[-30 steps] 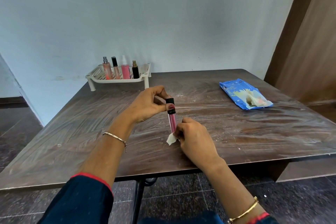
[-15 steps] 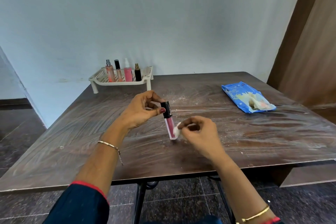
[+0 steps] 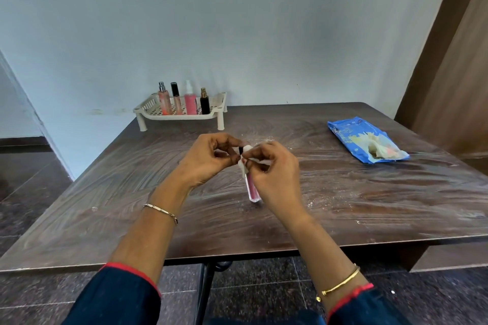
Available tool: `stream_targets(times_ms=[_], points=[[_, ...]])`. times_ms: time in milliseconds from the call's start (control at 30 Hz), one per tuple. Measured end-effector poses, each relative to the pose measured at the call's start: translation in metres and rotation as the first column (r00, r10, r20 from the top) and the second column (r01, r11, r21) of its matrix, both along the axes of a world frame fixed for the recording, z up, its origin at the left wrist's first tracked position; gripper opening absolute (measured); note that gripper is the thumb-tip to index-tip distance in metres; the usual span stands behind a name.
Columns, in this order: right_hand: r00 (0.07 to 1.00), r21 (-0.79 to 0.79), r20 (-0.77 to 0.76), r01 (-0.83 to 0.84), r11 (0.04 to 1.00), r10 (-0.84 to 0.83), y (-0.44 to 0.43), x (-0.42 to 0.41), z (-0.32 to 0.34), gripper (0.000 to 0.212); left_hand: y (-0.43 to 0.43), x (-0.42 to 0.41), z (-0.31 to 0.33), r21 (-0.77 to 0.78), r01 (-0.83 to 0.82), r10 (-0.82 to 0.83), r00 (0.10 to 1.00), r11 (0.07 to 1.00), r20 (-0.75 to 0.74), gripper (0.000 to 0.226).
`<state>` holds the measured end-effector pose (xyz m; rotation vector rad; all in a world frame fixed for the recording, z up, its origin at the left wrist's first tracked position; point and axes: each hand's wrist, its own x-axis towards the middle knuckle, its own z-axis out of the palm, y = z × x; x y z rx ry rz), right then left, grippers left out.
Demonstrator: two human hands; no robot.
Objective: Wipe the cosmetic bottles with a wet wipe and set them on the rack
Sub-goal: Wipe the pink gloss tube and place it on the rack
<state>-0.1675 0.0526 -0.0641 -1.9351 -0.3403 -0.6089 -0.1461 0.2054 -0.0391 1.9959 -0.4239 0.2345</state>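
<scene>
A slim pink lip gloss tube (image 3: 252,190) with a black cap stands on its base on the table, tilted slightly. My left hand (image 3: 208,158) pinches its black cap. My right hand (image 3: 274,169) holds a white wet wipe (image 3: 244,165) pressed around the tube's upper part, near the cap. The cap is mostly hidden by fingers and wipe. At the back of the table a cream plastic rack (image 3: 216,111) holds several bottles: a peach spray bottle (image 3: 164,99), a thin black-capped tube (image 3: 176,99), a pink spray bottle (image 3: 190,99) and a black bottle (image 3: 204,101).
The dark wooden table (image 3: 369,192) is streaked and dusty. An open blue wet wipe pack (image 3: 351,137) lies at the right rear. A pale wall runs behind, a brown wooden panel (image 3: 454,74) stands at the right, and dark tiled floor lies below.
My right hand has slid the wipe up the tube from its bottom to just below the cap. My left hand kept hold of the cap.
</scene>
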Motion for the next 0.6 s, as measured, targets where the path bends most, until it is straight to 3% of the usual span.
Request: stream_targets(times_ms=[400, 600], points=[[0.972, -0.154, -0.230, 0.007, 0.988, -0.042, -0.019, -0.020, -0.041, 0.024, 0.001, 0.002, 0.002, -0.013, 0.019, -0.019, 0.999, 1.000, -0.044, 0.031], [0.964, -0.092, -0.267, -0.015, 0.996, -0.011, -0.021, -0.015, -0.033, 0.021, -0.001, -0.001, 0.004, -0.026, 0.048, -0.049, 0.997, 0.999, -0.067, 0.026]])
